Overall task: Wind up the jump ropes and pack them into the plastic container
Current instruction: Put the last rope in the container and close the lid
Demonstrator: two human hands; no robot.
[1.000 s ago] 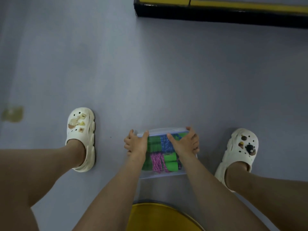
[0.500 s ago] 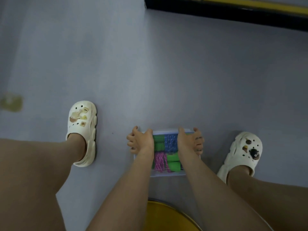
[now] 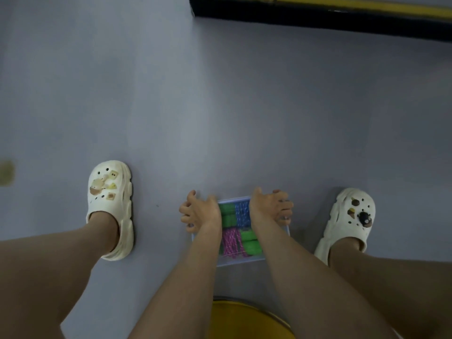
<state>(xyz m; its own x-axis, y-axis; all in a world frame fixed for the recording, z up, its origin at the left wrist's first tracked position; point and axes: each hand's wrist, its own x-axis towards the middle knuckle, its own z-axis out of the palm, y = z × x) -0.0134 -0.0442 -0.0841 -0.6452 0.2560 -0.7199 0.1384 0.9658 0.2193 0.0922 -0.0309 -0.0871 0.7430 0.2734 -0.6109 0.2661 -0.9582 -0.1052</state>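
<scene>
**Left hand (image 3: 200,211) and right hand (image 3: 270,206) grip the plastic container (image 3: 242,261) on the floor**

Both hands sit low in the centre of the frame, one at each side of the clear rectangular container. The left hand's fingers curl down over the container's left edge, with its thumb lying along the top. The right hand's fingers curl over the right edge in the same way. The forearms cover the container's two sides, so only its middle strip and near rim show.

Wound jump ropes (image 3: 242,212) lie packed inside. A blue coil sits in the far half beside green handles (image 3: 228,214), and a pink coil (image 3: 231,241) sits in the near half beside more green handles. I cannot tell whether a lid is on.

The container rests on a grey floor (image 3: 220,106) between two cream clogs with charms, one at the left (image 3: 110,206) and one at the right (image 3: 347,221). A round yellow object (image 3: 244,319) fills the bottom centre edge. A black and yellow bar (image 3: 318,13) runs along the upper right, and a dull blurred patch (image 3: 6,172) marks the left edge.
</scene>
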